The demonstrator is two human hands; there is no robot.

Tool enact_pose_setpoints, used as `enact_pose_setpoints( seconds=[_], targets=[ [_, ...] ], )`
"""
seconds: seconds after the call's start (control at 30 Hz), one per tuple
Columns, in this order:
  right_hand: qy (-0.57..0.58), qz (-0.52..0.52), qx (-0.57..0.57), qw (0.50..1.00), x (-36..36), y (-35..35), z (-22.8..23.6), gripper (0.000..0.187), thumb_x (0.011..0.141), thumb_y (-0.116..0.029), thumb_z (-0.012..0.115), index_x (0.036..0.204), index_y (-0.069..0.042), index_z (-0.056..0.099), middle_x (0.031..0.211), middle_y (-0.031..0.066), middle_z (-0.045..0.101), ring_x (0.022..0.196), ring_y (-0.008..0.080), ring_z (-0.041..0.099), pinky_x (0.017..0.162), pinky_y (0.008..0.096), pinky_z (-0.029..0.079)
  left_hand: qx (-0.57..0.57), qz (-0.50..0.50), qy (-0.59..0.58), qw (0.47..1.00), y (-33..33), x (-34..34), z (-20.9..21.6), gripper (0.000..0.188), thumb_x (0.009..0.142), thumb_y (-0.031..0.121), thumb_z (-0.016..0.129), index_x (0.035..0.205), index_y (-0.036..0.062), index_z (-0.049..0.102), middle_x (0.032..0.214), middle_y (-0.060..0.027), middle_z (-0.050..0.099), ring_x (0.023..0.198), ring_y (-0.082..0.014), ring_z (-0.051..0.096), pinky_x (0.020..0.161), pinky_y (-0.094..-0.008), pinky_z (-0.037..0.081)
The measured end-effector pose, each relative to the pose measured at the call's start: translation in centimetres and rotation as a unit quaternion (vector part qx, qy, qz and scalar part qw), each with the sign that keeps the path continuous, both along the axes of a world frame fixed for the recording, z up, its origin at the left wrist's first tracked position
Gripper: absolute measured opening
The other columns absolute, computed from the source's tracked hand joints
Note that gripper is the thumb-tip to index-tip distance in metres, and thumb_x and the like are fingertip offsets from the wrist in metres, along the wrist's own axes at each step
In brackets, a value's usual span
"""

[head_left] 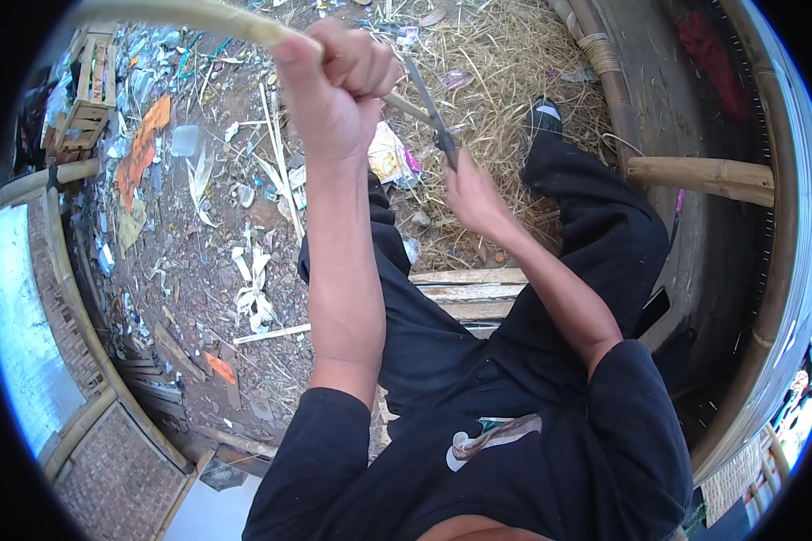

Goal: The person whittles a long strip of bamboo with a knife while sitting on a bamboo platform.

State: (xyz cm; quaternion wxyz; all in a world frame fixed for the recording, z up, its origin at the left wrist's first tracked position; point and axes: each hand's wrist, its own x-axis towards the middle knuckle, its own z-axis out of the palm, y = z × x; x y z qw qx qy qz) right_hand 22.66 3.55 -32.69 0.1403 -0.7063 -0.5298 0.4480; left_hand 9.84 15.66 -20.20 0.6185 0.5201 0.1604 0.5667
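Note:
My left hand (338, 99) is raised at the upper middle, its fingers wrapped round a long pale bamboo strip (189, 16). One end of the strip runs out past the upper left edge. The other end comes out behind my fist and slants down to the right, where it meets or crosses a knife (431, 110). My right hand (476, 194) is closed on the dark handle of that knife, its narrow grey blade pointing up and slightly left. Whether the blade touches the strip or only overlaps it in view, I cannot tell.
I sit with legs apart, a slatted wooden piece (474, 290) between them. Straw-like shavings (505, 54) cover the ground ahead. Litter and an orange scrap (143, 149) lie at left, near a wooden crate (93, 86). A bamboo pole (704, 176) juts out at right beside a wall.

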Motion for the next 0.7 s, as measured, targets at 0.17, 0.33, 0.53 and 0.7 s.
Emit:
enact_pose_setpoints(
  seconds=[0.17, 0.33, 0.53, 0.7],
  targets=[
    [0.091, -0.085, 0.126, 0.984, 0.4, 1.6, 7.2, 0.019, 0.097, -0.017, 0.039, 0.1, 0.002, 0.041, 0.062, 0.019, 0.055, 0.055, 0.0354, 0.06, 0.047, 0.043, 0.043, -0.049, 0.035, -0.041, 0.997, -0.4, -0.7, 0.1, 0.069, 0.077, 0.077, 0.04, 0.057, 0.0144, 0.021, 0.048, 0.0061, 0.012, 0.044, -0.0082, 0.009, 0.043, -0.0268, 0.009],
    [0.041, -0.063, 0.16, 0.984, 0.2, 0.2, 1.8, 0.019, 0.096, -0.017, 0.041, 0.1, 0.002, 0.04, 0.063, 0.021, 0.055, 0.057, 0.0388, 0.059, 0.053, 0.0479, 0.042, -0.036, 0.02, -0.017, 0.999, -0.3, 0.4, 0.3, 0.068, 0.078, 0.076, 0.04, 0.057, 0.0142, 0.021, 0.049, 0.006, 0.012, 0.044, -0.0081, 0.009, 0.043, -0.0265, 0.009],
    [0.122, -0.115, 0.225, 0.96, 0.9, 1.6, 7.5, 0.017, 0.096, -0.015, 0.041, 0.096, 0.002, 0.041, 0.059, 0.0152, 0.054, 0.047, 0.0257, 0.056, 0.046, 0.0429, 0.041, -0.044, 0.033, -0.031, 0.998, -0.6, -0.3, 0.2, 0.067, 0.08, 0.075, 0.037, 0.057, 0.0138, 0.022, 0.049, 0.0057, 0.012, 0.044, -0.0078, 0.009, 0.043, -0.0264, 0.01],
    [0.06, -0.055, 0.069, 0.994, 0.3, -0.2, 1.9, 0.022, 0.097, -0.019, 0.038, 0.099, 0.002, 0.044, 0.066, 0.0167, 0.059, 0.054, 0.0278, 0.059, 0.05, 0.0427, 0.043, -0.026, 0.025, -0.027, 0.999, -0.1, -0.2, -0.2, 0.067, 0.08, 0.075, 0.039, 0.057, 0.0139, 0.022, 0.049, 0.006, 0.012, 0.044, -0.0079, 0.009, 0.043, -0.0264, 0.01]
  ],
)
